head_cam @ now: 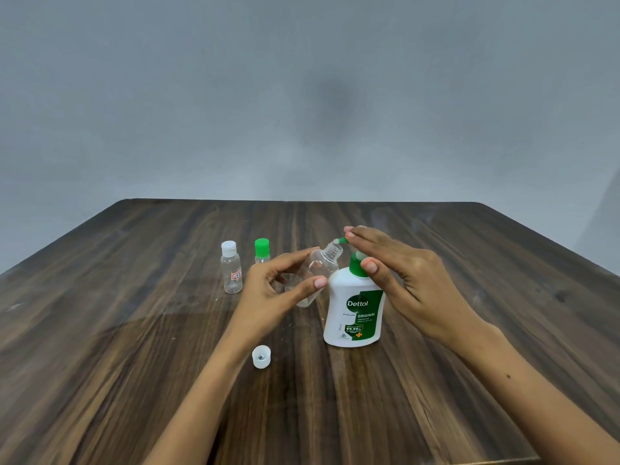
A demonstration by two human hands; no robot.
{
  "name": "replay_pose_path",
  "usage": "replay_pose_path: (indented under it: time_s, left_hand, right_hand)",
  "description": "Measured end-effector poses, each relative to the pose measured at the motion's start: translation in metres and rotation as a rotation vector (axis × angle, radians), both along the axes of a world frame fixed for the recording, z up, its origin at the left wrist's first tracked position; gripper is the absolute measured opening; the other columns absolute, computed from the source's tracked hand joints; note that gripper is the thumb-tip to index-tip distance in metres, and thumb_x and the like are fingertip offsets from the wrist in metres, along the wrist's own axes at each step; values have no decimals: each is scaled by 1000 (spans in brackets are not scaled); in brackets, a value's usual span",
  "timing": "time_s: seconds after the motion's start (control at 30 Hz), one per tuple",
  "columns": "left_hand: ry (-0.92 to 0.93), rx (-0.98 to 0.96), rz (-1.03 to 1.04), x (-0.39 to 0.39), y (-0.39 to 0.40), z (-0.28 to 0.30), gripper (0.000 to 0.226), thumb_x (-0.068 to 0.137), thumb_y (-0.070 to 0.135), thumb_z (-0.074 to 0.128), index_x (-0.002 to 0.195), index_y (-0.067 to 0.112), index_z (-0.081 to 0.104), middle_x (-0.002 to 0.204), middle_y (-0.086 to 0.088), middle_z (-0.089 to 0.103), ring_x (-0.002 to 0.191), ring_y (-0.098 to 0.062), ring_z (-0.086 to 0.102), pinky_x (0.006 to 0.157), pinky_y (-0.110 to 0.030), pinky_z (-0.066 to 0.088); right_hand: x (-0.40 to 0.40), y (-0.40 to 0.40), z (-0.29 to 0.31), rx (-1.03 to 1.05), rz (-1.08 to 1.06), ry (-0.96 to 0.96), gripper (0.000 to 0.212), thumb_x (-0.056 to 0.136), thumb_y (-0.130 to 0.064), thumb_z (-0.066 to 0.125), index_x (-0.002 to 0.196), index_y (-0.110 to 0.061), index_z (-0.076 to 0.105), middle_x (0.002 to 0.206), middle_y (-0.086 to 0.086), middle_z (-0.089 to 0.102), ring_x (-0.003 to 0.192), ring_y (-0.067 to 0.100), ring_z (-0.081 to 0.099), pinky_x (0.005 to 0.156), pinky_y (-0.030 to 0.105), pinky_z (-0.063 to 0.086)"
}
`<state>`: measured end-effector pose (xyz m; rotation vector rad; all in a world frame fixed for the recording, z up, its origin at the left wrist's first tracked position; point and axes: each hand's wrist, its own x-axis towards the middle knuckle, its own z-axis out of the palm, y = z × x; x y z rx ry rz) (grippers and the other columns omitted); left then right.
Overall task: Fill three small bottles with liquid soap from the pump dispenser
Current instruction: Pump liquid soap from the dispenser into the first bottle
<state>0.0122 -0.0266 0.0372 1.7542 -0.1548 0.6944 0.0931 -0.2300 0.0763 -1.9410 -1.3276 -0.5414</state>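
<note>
On the wooden table [134, 330] | left hand [275, 290] grips open clear bottle [317, 266], tilted, mouth at green nozzle | right hand [396, 266], fingers straight, presses pump dispenser [354, 313] | loose white cap [261, 356] nearby

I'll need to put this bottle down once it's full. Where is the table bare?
Bare wood lies right of the white Dettol pump dispenser and left of the white-capped clear bottle. Crowded: between that bottle, the green-capped bottle and the loose white cap.

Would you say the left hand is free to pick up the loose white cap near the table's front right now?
Probably not: the left hand holds the open bottle tilted at the dispenser spout; the cap lies unobstructed.
</note>
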Motion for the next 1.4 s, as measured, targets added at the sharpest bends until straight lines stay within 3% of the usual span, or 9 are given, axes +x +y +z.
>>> replay_pose_path:
  time_s: [0.17,0.33,0.53,0.67,0.87,1.1,1.27,1.4]
  left_hand:
    - [4,8,1,2,1,-1,51,73,27,75,121,14,67,112,5,73,105,-8,66,84,-15,50]
    - [-2,16,-2,2,0,1,50,72,26,75,120,15,67,112,6,73,103,-7,67,83,-14,50]
    - [5,23,0,2,-1,3,46,72,26,75,117,22,67,110,16,72,103,0,66,84,-10,47]
    - [3,32,5,2,-2,4,44,71,25,74,114,25,66,105,25,71,101,4,65,81,-8,46]
    - [-20,29,12,2,-2,4,47,72,25,74,118,18,67,107,18,71,100,3,65,81,-8,45]
    - [-13,35,11,2,-3,6,45,72,24,74,116,24,65,103,25,71,97,4,66,80,-8,47]
    - [-28,39,13,0,-2,6,46,73,24,73,118,19,66,111,15,70,99,5,65,79,-6,45]
    - [-19,41,18,-1,-2,7,45,72,26,73,117,24,66,109,17,70,100,4,65,79,-6,45]
  right_hand:
    - [-1,2,-4,31,-11,14,61,99,-60,29,132,-19,59,137,-7,57,132,5,47,104,39,46]
    - [1,-1,2,-34,-7,-41,60,98,-59,28,139,-20,50,144,-8,49,138,4,38,108,40,43]
    - [0,3,-7,79,25,22,57,100,-55,32,129,-15,61,135,-6,59,131,5,48,103,39,47]
    - [0,3,-3,65,9,-9,57,100,-54,31,131,-16,59,137,-5,56,133,6,46,104,41,46]
    - [2,1,2,26,10,-47,59,100,-56,29,135,-16,55,141,-4,53,135,8,43,106,43,44]
    - [1,6,-5,105,24,6,57,100,-53,32,127,-14,62,133,-4,60,130,7,50,103,40,47]
    - [3,3,0,46,11,-54,57,100,-55,29,134,-17,54,141,-5,52,135,7,43,106,40,45]
    - [1,5,-6,107,29,-10,55,101,-53,32,128,-15,61,134,-4,59,131,7,49,104,39,47]
